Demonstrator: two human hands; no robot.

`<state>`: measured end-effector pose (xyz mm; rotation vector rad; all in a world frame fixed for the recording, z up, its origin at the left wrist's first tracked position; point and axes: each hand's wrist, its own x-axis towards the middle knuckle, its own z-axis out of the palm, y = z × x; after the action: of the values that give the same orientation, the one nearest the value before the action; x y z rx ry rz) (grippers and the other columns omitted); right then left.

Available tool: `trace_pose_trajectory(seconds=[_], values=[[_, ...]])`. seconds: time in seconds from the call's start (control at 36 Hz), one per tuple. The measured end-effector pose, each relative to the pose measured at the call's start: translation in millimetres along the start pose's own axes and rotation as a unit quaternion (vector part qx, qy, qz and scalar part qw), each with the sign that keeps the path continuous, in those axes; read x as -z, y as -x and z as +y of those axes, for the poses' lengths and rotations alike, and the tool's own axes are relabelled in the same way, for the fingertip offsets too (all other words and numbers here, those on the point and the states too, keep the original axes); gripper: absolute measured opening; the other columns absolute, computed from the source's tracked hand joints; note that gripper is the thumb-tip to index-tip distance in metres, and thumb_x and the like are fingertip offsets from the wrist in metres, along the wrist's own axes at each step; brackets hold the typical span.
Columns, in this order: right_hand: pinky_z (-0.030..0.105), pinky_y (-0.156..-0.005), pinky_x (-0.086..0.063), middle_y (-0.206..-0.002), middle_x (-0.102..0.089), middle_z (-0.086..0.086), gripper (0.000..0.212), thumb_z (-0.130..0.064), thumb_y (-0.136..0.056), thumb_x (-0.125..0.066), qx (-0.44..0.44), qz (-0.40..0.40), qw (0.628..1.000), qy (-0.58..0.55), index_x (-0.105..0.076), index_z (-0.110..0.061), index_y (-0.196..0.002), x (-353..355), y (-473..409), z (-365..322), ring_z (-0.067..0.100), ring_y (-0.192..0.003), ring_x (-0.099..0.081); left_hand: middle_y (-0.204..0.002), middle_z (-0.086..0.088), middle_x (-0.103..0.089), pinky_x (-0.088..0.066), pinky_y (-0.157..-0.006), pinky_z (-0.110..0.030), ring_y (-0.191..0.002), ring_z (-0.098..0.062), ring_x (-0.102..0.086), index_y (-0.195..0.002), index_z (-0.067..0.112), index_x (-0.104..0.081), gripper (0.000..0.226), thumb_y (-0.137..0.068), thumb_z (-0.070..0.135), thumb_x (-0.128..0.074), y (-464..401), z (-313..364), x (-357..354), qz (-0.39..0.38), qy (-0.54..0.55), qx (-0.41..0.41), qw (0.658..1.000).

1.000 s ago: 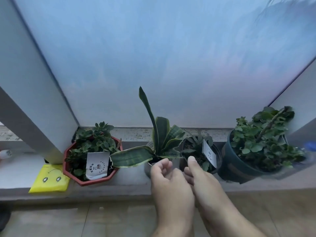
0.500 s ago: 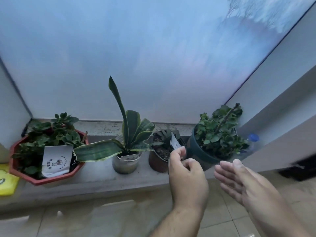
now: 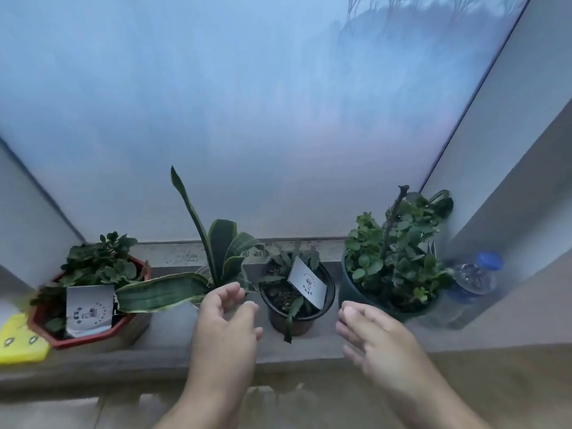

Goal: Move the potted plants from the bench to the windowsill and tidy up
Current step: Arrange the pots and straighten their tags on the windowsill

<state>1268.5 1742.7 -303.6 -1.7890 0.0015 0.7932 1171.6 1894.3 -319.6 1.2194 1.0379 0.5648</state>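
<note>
both hands empty, left hand (image 3: 227,323) and right hand (image 3: 376,334) flanking small dark pot (image 3: 298,300); careless nudge tips it off windowsill (image 3: 173,331).

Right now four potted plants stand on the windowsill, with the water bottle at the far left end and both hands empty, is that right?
Not quite: in the head view the water bottle stands at the far right end of the windowsill, beside the dark green pot. Four potted plants stand there, and the left hand and right hand are empty.

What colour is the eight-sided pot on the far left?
Red, seen in the head view, the only one.
</note>
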Motion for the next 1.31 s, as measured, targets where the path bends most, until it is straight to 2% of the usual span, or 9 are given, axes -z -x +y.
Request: trace_pose_trajectory(seconds=[0.14, 0.36, 0.53, 0.67, 0.75, 0.86, 1.03, 1.22, 1.31], values=[[0.037, -0.11, -0.044, -0.129, -0.058, -0.005, 0.04, -0.023, -0.101, -0.056, -0.02, -0.042, 0.999, 0.011, -0.053, -0.017, -0.14, -9, -23, 11, 0.014, -0.123, -0.056, -0.113, 0.004, -0.066, -0.057, -0.074, -0.04, -0.109, -0.022, -0.066, -0.103, 0.025, -0.062, 0.027, -0.092, 0.001, -0.064, 14, 0, 13, 0.007, -0.04, 0.011, 0.999], [0.025, -0.098, -0.038, -0.142, -0.05, -0.008, 0.047, -0.024, -0.103, -0.053, -0.044, -0.046, 0.998, 0.016, -0.044, -0.018, -0.149, -5, -18, 2, 0.007, -0.123, -0.048, -0.107, -0.005, -0.073, -0.054, -0.072, -0.041, -0.097, -0.034, -0.07, -0.099, 0.015, -0.067, 0.03, -0.086, -0.011, -0.063, 72, 0, 46, 0.044, -0.038, 0.085, 0.995], [0.024, -0.098, -0.034, -0.151, -0.048, -0.004, 0.05, -0.02, -0.102, -0.054, -0.024, -0.004, 0.997, 0.067, -0.044, -0.017, -0.151, -2, -14, 1, 0.008, -0.126, -0.049, -0.105, 0.005, -0.074, -0.058, -0.05, -0.025, -0.083, -0.025, -0.072, -0.1, 0.021, -0.067, 0.031, -0.086, -0.007, -0.066, 72, -21, 38, 0.035, -0.04, 0.093, 0.994], [0.027, -0.1, -0.037, -0.151, -0.05, -0.003, 0.05, -0.022, -0.101, -0.055, 0.01, -0.006, 0.994, 0.106, -0.044, -0.017, -0.15, -8, -19, -6, 0.006, -0.121, -0.05, -0.109, 0.004, -0.071, -0.058, -0.061, -0.03, -0.094, -0.026, -0.07, -0.103, 0.024, -0.066, 0.031, -0.088, -0.004, -0.065, 49, -15, 31, -0.001, -0.052, 0.073, 0.996], [0.038, -0.11, -0.039, -0.146, -0.054, 0.012, 0.041, -0.02, -0.101, -0.054, 0.023, 0.003, 0.992, 0.122, -0.05, -0.002, -0.138, -10, -24, -12, 0.021, -0.128, -0.055, -0.115, 0.006, -0.068, -0.057, -0.075, -0.034, -0.105, -0.017, -0.068, -0.106, 0.029, -0.064, 0.023, -0.094, 0.009, -0.064, 24, -13, 24, -0.028, -0.066, 0.059, 0.996], [0.041, -0.105, -0.041, -0.135, -0.056, 0.018, 0.033, -0.017, -0.103, -0.049, 0.023, 0.014, 0.994, 0.103, -0.049, 0.011, -0.122, -19, -24, -23, 0.012, -0.107, -0.056, -0.122, 0.007, -0.062, -0.056, -0.09, -0.035, -0.114, -0.012, -0.062, -0.119, 0.025, -0.059, 0.022, -0.099, 0.017, -0.056, -3, -10, 9, -0.054, -0.067, 0.056, 0.995], [0.052, -0.109, -0.036, -0.137, -0.053, 0.023, 0.036, -0.017, -0.104, -0.048, 0.013, 0.057, 0.994, 0.089, -0.047, 0.011, -0.128, -29, -27, -21, 0.036, -0.125, -0.049, -0.131, 0.007, -0.057, -0.046, -0.109, -0.043, -0.122, -0.013, -0.055, -0.138, 0.02, -0.052, 0.041, -0.098, 0.019, -0.058, -19, -20, -16, -0.071, -0.068, 0.067, 0.993], [0.049, -0.112, -0.033, -0.14, -0.052, 0.014, 0.034, -0.017, -0.105, -0.047, 0.022, 0.07, 0.995, 0.072, -0.049, 0.007, -0.128, -36, -35, -21, 0.031, -0.133, -0.045, -0.153, 0.003, -0.044, -0.037, -0.116, -0.039, -0.136, -0.013, -0.046, -0.152, 0.013, -0.037, 0.056, -0.099, 0.014, -0.055, -22, -16, -28, -0.087, -0.05, 0.068, 0.993], [0.051, -0.113, -0.032, -0.139, -0.052, 0.016, 0.033, -0.017, -0.104, -0.048, 0.024, 0.072, 0.996, 0.05, -0.049, 0.008, -0.125, -38, -36, -19, 0.033, -0.133, -0.044, -0.158, 0.003, -0.037, -0.031, -0.117, -0.03, -0.142, -0.01, -0.038, -0.155, 0.012, -0.031, 0.06, -0.099, 0.012, -0.054, -21, -19, -30, -0.11, -0.07, 0.057, 0.99]])
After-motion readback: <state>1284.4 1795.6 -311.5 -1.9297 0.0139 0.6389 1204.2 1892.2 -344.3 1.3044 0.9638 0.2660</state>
